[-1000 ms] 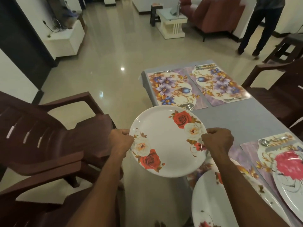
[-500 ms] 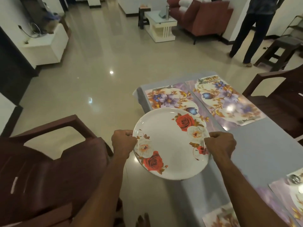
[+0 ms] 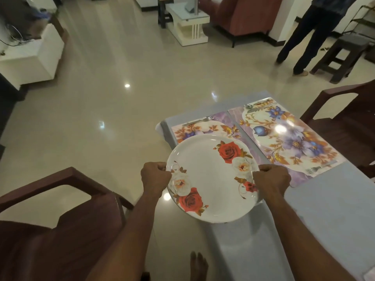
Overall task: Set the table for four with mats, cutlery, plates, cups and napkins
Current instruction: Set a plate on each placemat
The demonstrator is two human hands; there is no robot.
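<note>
A person holds a white plate (image 3: 213, 179) printed with red and cream roses over the near-left corner of a grey table (image 3: 334, 209). The left hand (image 3: 155, 176) grips the plate's left rim, fingers curled around the edge; the right hand (image 3: 271, 180) grips the right rim the same way. The plate is tilted slightly and hangs above the table's left edge, partly covering the nearer of two floral mats; whether it touches that mat cannot be told.

That left mat (image 3: 203, 128) lies at the table's far-left corner, with a fork (image 3: 199, 121) along its far edge. Just beside it, to the right, lies a second mat (image 3: 288, 140) with blue and purple flowers. A spoon (image 3: 256, 105) rests at that mat's far end and another fork (image 3: 316, 168) at its near end.

A dark brown chair (image 3: 60, 230) stands left of the table, close to the person's left forearm. Another brown chair (image 3: 345, 122) stands at the table's right side. Beyond the table, on the glossy tiled floor (image 3: 121, 98), a second person's legs (image 3: 308, 37) are visible next to a dark stool (image 3: 345, 55). Farther back sits a white coffee table (image 3: 188, 23). The holder's bare toes (image 3: 197, 264) show below the plate.
</note>
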